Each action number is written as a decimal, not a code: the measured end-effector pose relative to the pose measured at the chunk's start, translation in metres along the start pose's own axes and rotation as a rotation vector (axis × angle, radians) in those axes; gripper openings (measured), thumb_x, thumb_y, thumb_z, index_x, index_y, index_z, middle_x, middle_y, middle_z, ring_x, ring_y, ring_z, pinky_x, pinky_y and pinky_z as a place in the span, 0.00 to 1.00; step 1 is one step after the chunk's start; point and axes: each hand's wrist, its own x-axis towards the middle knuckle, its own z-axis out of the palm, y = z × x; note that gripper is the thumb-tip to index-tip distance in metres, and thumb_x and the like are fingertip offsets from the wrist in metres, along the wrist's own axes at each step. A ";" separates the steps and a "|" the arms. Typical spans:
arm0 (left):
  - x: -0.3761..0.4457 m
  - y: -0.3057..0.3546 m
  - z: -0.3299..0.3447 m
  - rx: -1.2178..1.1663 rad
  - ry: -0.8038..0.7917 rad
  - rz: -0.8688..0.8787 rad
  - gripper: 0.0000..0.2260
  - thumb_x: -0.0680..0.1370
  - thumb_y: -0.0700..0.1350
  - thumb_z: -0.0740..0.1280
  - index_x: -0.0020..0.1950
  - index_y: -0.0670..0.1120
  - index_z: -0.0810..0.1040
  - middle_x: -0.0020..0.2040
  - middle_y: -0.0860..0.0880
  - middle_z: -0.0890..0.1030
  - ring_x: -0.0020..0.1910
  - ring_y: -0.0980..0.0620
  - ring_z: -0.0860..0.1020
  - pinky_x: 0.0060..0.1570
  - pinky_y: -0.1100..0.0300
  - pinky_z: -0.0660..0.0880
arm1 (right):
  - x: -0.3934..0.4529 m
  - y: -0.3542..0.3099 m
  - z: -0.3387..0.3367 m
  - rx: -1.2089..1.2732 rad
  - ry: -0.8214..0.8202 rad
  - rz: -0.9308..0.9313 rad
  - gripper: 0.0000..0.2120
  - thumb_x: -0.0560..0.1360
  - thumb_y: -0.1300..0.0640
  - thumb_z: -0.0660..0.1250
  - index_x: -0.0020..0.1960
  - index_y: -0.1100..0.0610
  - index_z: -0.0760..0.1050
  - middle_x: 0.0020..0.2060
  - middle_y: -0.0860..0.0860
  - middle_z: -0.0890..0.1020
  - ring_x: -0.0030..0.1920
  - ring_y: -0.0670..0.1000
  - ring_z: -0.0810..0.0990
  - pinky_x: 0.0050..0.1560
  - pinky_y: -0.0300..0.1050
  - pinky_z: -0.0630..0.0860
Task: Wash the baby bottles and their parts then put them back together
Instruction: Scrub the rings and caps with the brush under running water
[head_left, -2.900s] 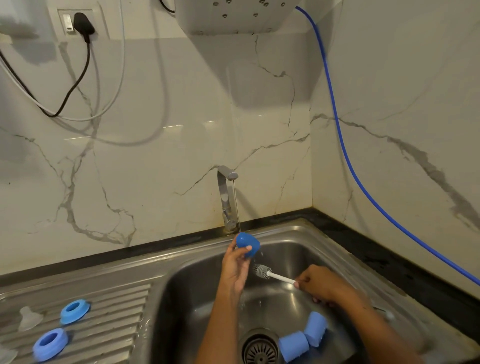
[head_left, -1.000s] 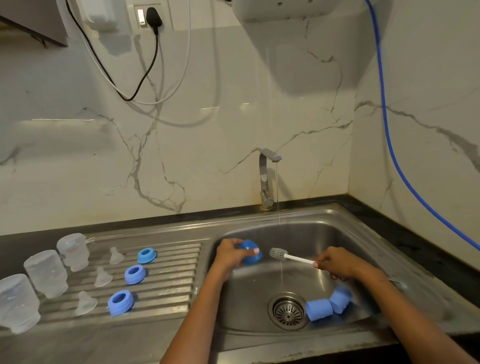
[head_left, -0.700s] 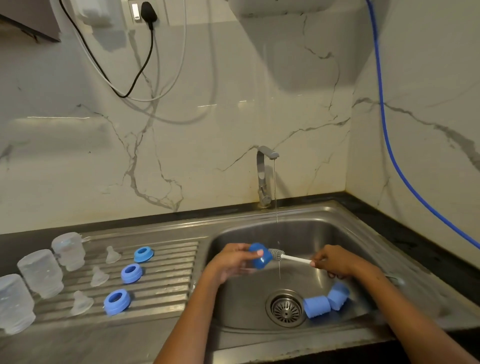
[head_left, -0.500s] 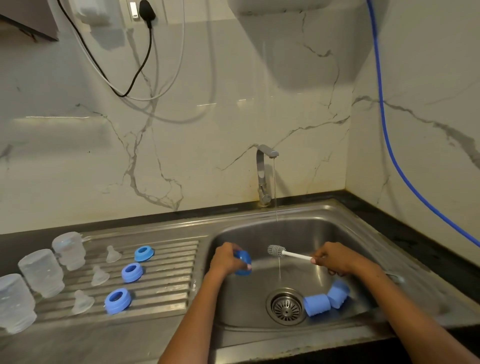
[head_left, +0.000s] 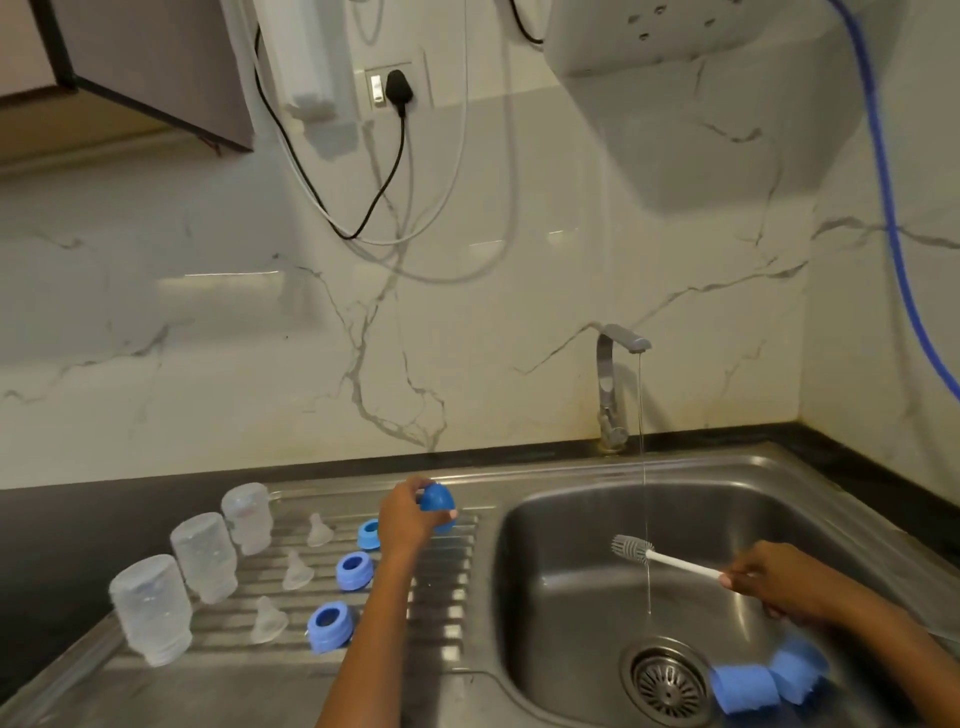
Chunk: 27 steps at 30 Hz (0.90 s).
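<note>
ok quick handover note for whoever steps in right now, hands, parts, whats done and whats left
Left hand holds a blue cap over the draining board. Right hand holds the brush in the sink; tap trickling.
On the board: three bottles upside down, three teats, three blue rings.
Left: set this cap down, deal with the two blue caps by the drain, then reassemble everything.

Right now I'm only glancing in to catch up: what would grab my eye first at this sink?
The left hand holds a blue cap over the ribbed draining board, beside neat rows of clear bottles, teats and blue rings. The right hand grips a small white brush in the sink basin, under a thin stream from the tap. Two more blue caps lie by the drain.
</note>
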 end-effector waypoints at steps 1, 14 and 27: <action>0.002 -0.003 0.000 0.013 -0.007 -0.002 0.22 0.67 0.38 0.78 0.60 0.41 0.77 0.58 0.41 0.79 0.56 0.43 0.78 0.56 0.50 0.75 | -0.001 -0.002 -0.001 -0.001 -0.008 -0.003 0.10 0.79 0.47 0.64 0.42 0.50 0.78 0.30 0.50 0.79 0.30 0.44 0.75 0.35 0.38 0.75; -0.003 -0.020 0.000 0.135 -0.052 -0.048 0.30 0.66 0.43 0.79 0.65 0.45 0.72 0.61 0.43 0.77 0.59 0.45 0.76 0.60 0.49 0.73 | -0.014 -0.019 -0.008 -0.028 -0.037 0.004 0.09 0.80 0.50 0.62 0.51 0.52 0.79 0.38 0.56 0.82 0.32 0.46 0.75 0.38 0.37 0.76; -0.014 0.032 0.020 0.369 0.248 0.266 0.16 0.75 0.46 0.71 0.61 0.44 0.76 0.58 0.43 0.74 0.59 0.46 0.70 0.59 0.55 0.66 | -0.026 -0.034 -0.030 -0.059 0.041 0.111 0.12 0.80 0.50 0.61 0.47 0.53 0.80 0.39 0.51 0.82 0.39 0.47 0.80 0.41 0.35 0.73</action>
